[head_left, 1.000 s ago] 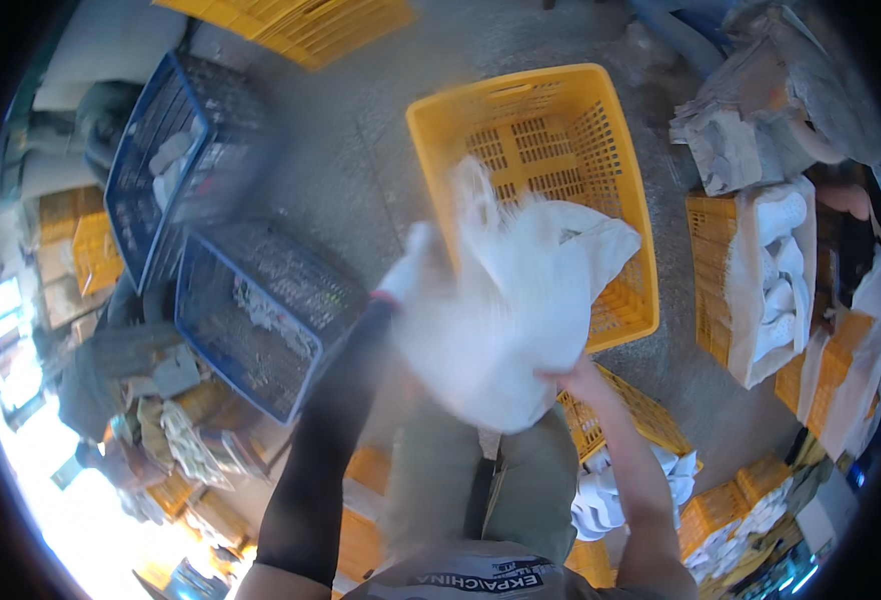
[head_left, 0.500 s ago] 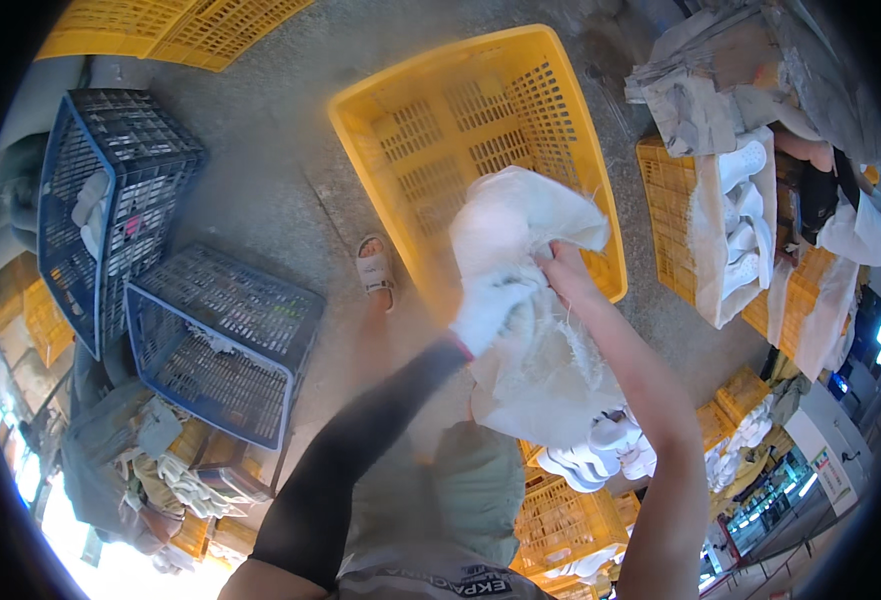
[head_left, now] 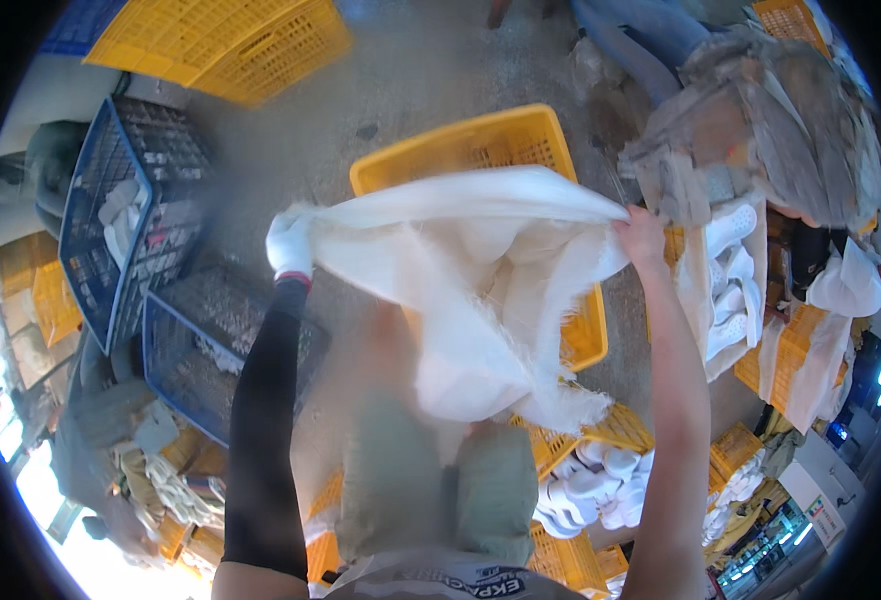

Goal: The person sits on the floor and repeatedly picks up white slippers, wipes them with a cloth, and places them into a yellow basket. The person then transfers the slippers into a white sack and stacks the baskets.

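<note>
Between my hands stretches a white woven sack [head_left: 460,270] with frayed edges, its lower part hanging in folds. My left hand [head_left: 289,243], in a white glove below a black sleeve, is closed on the sack's left corner. My bare right hand [head_left: 642,238] grips its right corner. Behind the sack a yellow plastic crate [head_left: 460,140] stands on the floor; the cloth hides much of it, and only its far side and right side show.
At left stand two blue crates, an upper one [head_left: 110,225] with white pieces in it and a lower one [head_left: 195,345]. White shoes [head_left: 730,285] fill a lined crate at right; more white shoes [head_left: 600,485] are by my right leg. Yellow crates [head_left: 225,45] stand at far left.
The bunched sack has been spread wide over the crate. My left hand has moved far left and up with one corner, and my right hand has moved right and slightly up.
</note>
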The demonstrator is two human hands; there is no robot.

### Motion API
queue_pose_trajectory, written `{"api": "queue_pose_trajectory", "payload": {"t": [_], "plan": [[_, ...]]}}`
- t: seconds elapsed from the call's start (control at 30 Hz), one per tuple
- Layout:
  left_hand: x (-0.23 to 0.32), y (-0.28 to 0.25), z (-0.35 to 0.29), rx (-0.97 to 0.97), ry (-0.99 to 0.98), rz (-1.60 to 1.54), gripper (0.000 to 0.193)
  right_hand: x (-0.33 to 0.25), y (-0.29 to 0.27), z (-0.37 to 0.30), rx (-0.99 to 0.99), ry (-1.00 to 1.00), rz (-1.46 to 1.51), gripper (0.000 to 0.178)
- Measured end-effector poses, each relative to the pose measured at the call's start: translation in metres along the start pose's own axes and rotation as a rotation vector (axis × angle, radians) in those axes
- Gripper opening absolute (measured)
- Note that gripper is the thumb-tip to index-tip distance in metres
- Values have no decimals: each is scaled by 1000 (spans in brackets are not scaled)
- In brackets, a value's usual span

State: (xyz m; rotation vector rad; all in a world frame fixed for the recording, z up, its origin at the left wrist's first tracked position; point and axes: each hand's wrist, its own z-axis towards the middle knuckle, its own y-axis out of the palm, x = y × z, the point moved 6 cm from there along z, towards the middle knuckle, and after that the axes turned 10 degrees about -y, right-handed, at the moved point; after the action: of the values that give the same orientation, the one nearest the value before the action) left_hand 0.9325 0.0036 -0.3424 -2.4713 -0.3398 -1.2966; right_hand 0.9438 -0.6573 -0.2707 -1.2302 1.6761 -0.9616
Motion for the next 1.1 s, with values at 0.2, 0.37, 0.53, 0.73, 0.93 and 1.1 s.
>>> {"api": "queue_pose_trajectory", "payload": {"t": [0.2, 0.37, 0.53, 0.73, 0.93, 1.1], "plan": [[-11, 26, 159, 235, 169, 324, 13, -9, 51, 192, 666, 269, 170, 36], [-66, 78, 280, -25, 335, 1028, 30, 8, 108, 297, 219, 340, -118, 43], [-138, 59, 312, -39, 41, 708, 30, 83, 193, 197, -359, 428, -261, 43], [-4, 41, 214, 141, 32, 5, 30, 20, 40, 79, -40, -10, 510, 55], [37, 145, 43, -634, 200, 642, 31, -95, 103, -136, -1201, -89, 335, 58], [-76, 103, -271, -1726, 73, 1245, 32, 49, 151, -285, -1060, -648, -378, 44]]}}
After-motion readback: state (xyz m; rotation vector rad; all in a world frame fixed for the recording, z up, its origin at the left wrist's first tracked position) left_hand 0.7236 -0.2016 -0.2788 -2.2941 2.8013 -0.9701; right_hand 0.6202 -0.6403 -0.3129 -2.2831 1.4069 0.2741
